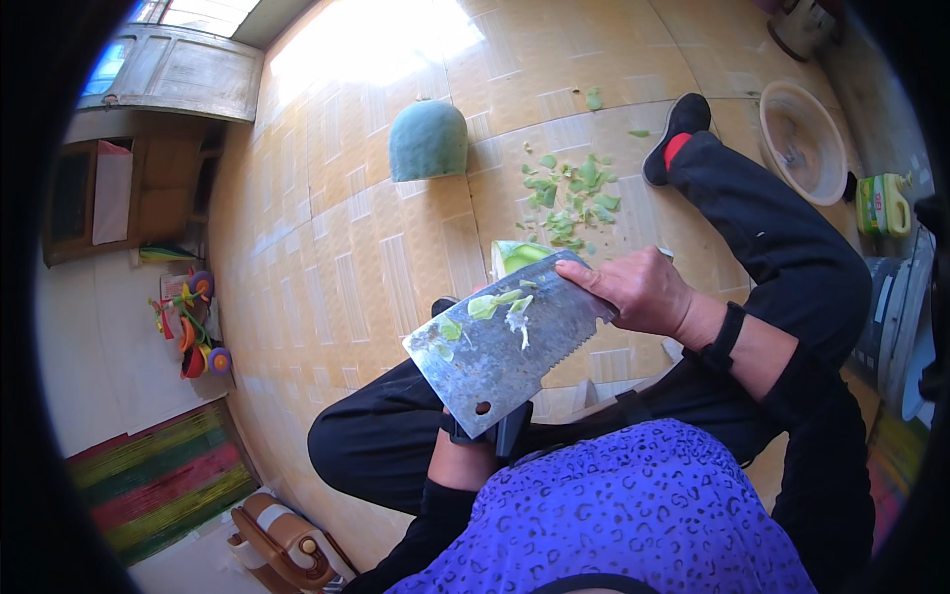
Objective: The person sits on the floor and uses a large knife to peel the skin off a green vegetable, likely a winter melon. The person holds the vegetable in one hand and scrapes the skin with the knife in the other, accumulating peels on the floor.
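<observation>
My right hand grips the handle end of a broad metal cleaver, thumb on the blade. Its flat face is turned up, with green peel scraps and a white shred stuck on it. Just beyond the blade shows a cut piece of pale green gourd, probably winter melon; the rest of it is hidden. My left forearm reaches under the cleaver, and the blade covers nearly all of that hand, so its grip is hidden. A large cut section of winter melon stands on the floor ahead.
Green peelings lie scattered on the patterned floor. At right are a plastic basin, a yellow-green jug and a lidded bucket. A wooden cabinet and a colourful toy line the left side.
</observation>
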Available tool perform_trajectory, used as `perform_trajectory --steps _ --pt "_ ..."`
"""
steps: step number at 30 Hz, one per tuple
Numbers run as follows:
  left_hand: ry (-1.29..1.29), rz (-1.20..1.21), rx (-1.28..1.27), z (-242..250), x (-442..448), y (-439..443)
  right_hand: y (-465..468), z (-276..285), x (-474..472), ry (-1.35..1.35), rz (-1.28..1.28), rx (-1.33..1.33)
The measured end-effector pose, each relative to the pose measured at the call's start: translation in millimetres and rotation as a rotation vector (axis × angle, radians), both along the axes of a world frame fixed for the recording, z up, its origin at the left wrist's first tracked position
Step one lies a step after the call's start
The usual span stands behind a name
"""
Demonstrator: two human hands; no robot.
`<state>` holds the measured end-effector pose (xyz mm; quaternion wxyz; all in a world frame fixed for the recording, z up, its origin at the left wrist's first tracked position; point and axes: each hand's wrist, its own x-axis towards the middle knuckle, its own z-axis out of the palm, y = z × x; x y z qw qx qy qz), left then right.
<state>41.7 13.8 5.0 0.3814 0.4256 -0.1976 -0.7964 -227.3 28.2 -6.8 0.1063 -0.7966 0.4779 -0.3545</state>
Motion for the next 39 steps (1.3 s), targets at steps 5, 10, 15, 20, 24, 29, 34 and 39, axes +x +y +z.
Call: perform_trajectory --steps 5,10,15,20,24,29,34,39 --pt "-0.048 -0.052 -0.01 9 -7 -1 -2 -5 0 -0.041 -0.033 -0.002" --pt "-0.347 -0.402 -0.276 22 -29 -24 -1 -22 -7 -0.02 -0.115 0.244" --pt "-0.325 -0.481 -0.401 45 -32 -32 -8 -43 -12 -0.314 -0.225 0.537" --pt "-0.26 -0.317 -0.531 43 -38 -30 -7 -40 5 -1.122 -0.306 1.211" --pt "-0.234 -0.215 -0.551 40 -44 -25 2 -37 26 -1.423 -0.357 1.411" --pt "-0.428 -0.457 -0.61 46 -47 -23 -11 -35 34 -1.69 -0.15 1.403" --pt "-0.546 -0.667 -1.035 52 -52 -31 -14 -14 31 -1.874 -0.326 1.326" --pt "-0.52 -0.551 -0.857 54 -53 -30 -17 -27 15 -1.661 -0.211 1.162"
